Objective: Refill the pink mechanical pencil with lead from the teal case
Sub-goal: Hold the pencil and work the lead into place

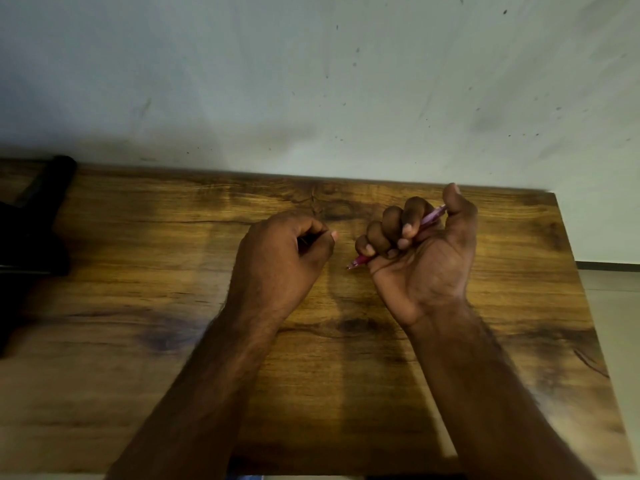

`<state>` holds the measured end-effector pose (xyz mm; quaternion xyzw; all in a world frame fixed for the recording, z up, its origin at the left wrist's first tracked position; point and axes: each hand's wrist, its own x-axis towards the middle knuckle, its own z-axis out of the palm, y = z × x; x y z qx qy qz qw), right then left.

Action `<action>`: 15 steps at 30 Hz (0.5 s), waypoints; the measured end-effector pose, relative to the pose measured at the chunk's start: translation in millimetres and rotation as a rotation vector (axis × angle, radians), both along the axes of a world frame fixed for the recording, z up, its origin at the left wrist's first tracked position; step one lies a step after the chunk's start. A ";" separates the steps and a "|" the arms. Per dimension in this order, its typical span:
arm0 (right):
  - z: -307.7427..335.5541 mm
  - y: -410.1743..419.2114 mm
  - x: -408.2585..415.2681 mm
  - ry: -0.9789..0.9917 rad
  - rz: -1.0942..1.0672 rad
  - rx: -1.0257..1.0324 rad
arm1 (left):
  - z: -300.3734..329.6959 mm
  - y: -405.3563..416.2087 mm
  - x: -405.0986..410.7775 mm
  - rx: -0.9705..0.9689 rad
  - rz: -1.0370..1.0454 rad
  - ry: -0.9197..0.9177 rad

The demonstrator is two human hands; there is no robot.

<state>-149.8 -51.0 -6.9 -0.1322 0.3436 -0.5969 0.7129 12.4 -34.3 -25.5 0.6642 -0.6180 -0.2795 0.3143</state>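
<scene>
My right hand (420,251) is turned palm up and curled around the pink mechanical pencil (431,216). The pencil lies diagonally through the fist, its tip poking out low on the left near the little finger and its far end by the thumb. My left hand (287,251) hovers just left of it, back up, with the fingers closed. Something dark shows inside that fist, too hidden to identify. No teal case shows anywhere on the table.
Both hands are over a wooden table (138,306) set against a pale, marked wall (311,81). A black object (34,237) sits at the table's far left. The table's right edge drops to a tiled floor (616,306).
</scene>
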 end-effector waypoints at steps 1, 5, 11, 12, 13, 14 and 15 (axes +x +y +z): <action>-0.4 0.3 -0.1 -0.011 0.002 0.003 | 0.2 0.1 -0.1 0.002 0.000 -0.002; -1.3 -0.2 -1.4 -0.014 0.002 -0.004 | 0.8 0.2 -0.8 0.004 -0.002 0.002; -0.8 1.0 -2.2 -0.062 0.012 -0.013 | 0.8 -0.1 -0.6 0.006 0.001 0.011; -1.0 1.0 -2.5 -0.061 0.012 -0.018 | 0.9 -0.2 -0.8 0.006 0.003 0.009; -1.2 0.9 -2.5 -0.057 0.008 -0.022 | 1.1 -0.3 -0.9 0.005 0.004 0.008; -1.1 0.6 -2.4 -0.054 0.005 -0.024 | 1.1 -0.4 -1.0 0.005 0.005 0.007; -1.0 0.5 -2.2 -0.052 0.005 -0.025 | 1.2 -0.4 -1.1 0.004 0.006 0.008</action>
